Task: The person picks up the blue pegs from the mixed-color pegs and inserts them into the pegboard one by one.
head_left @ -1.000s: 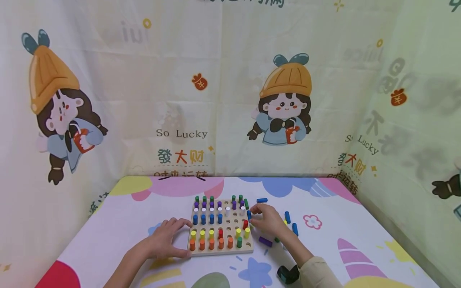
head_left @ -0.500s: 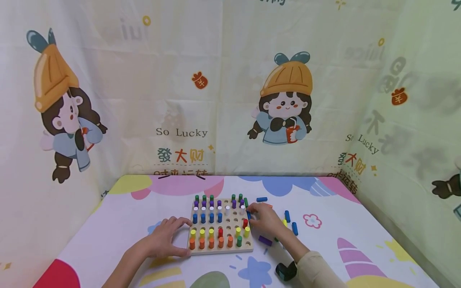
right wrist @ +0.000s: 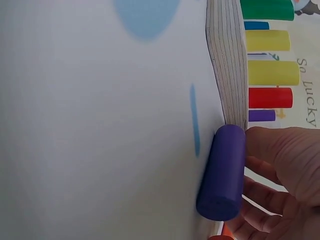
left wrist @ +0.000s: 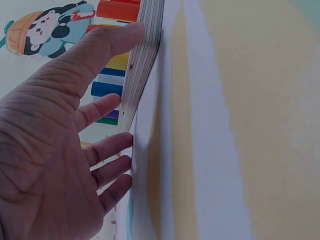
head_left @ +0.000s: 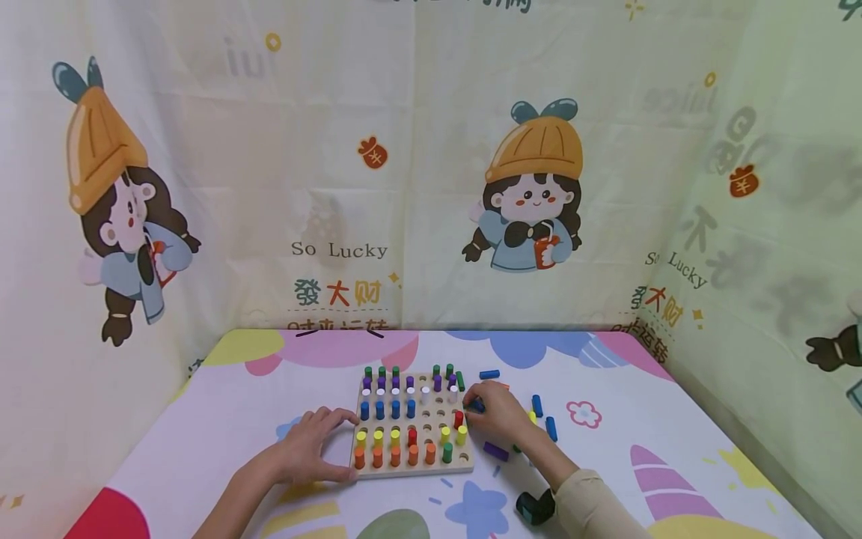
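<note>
From where I stand, the left hand [head_left: 308, 449] has its thumb and fingers spread, touching the pegboard [head_left: 404, 471] along its left edge. Just beyond the right edge, the blue peg [head_left: 477, 406] slants roughly sideways, partly hidden, apparently pinched in the right hand [head_left: 503, 414], clearly the nearer grip.

From my head, soft, diffuse light brightens the tabletop [head_left: 236, 400], while the cloth wall [head_left: 788, 262] dims to greenish grey at three o'clock. My left wrist's view is darker, my left hand [left wrist: 55, 135] greyed by shade. In my right wrist's view, the purple peg [right wrist: 223, 172] throws a soft shadow toward nine o'clock; the frame dulls toward seven.
</note>
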Tool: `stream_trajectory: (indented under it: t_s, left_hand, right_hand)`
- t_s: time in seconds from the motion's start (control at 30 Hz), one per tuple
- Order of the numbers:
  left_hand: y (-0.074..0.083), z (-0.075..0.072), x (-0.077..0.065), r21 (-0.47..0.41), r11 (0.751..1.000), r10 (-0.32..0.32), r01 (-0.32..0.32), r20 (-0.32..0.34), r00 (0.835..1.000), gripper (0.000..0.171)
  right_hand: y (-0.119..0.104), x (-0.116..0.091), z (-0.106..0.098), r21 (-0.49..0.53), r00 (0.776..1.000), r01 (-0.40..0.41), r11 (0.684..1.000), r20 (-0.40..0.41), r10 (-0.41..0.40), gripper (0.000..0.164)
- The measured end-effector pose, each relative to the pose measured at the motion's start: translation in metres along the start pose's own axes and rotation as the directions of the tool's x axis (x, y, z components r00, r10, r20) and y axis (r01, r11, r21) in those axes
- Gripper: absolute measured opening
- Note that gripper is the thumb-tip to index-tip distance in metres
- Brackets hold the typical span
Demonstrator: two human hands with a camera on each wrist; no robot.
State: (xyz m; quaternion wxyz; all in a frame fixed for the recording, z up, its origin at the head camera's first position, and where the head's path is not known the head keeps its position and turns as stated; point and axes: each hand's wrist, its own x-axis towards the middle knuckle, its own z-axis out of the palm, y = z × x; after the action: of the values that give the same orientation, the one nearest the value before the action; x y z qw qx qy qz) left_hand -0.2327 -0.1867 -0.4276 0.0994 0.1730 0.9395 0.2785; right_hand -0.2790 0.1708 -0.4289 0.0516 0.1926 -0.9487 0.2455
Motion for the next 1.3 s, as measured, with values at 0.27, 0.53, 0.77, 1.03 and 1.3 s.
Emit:
stream_trajectory:
  t_s: [0.27,0.53,0.77,1.03,1.3]
  left_hand:
    - [0.0003,-0.0005,-0.0002,-0.001,1.000,-0.005,0.005,0.004,1.000,0.072]
    - [0.0000,-0.0012,0.0006,0.008,1.000,0.000,0.000,0.000,1.000,0.073]
    - [-0.0008,-0.0020,-0.0006,0.000,1.000,0.007,-0.007,0.010,1.000,0.072]
    - [-0.0031,-0.0012,-0.0014,-0.018,1.000,0.019,-0.019,0.010,1.000,0.070]
    - [0.0002,-0.0032,-0.0033,-0.016,0.999,0.031,-0.031,0.007,1.000,0.069]
  right_hand:
    - [-0.0018,-0.0009,0.0012,0.009,0.999,-0.038,0.999,-0.019,0.039,0.016]
    - [-0.0031,-0.0026,-0.0015,0.003,0.989,-0.138,0.990,-0.051,0.138,0.027]
    - [-0.0038,-0.0040,-0.0041,-0.017,0.978,-0.203,0.979,-0.057,0.202,0.028]
    - [-0.0032,-0.0056,-0.0045,-0.027,0.974,-0.217,0.976,-0.072,0.214,0.022]
    - [-0.0048,-0.0075,-0.0050,0.083,0.972,-0.194,0.977,-0.117,0.203,0.017]
